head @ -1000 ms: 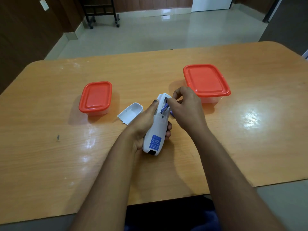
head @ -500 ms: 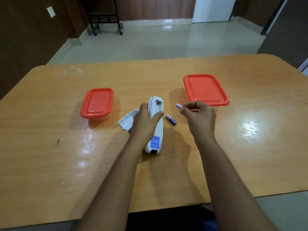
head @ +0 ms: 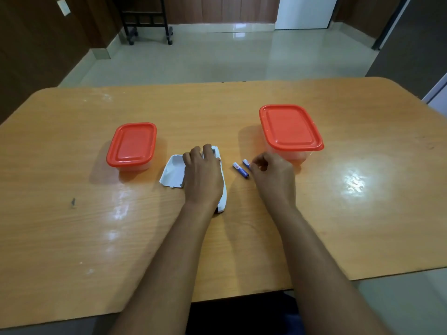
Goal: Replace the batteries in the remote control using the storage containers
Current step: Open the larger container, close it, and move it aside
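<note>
Our left hand (head: 202, 176) rests over the remote (head: 221, 189), pinning it to the worktop (head: 72, 238). Our right hand (head: 274, 176), fingers curled, pinches the second battery (head: 246, 163) beside the first (head: 240, 169). They look light, hard, slick and likely to roll, so we grip mid-body. Both boxes (head: 131, 143) stay lidded.

No text can be read: the two batteries, one lying free (head: 240, 169) and the other (head: 246, 163) at the right hand's fingertips, carry blue and white label print, but it is too small to make out.
</note>
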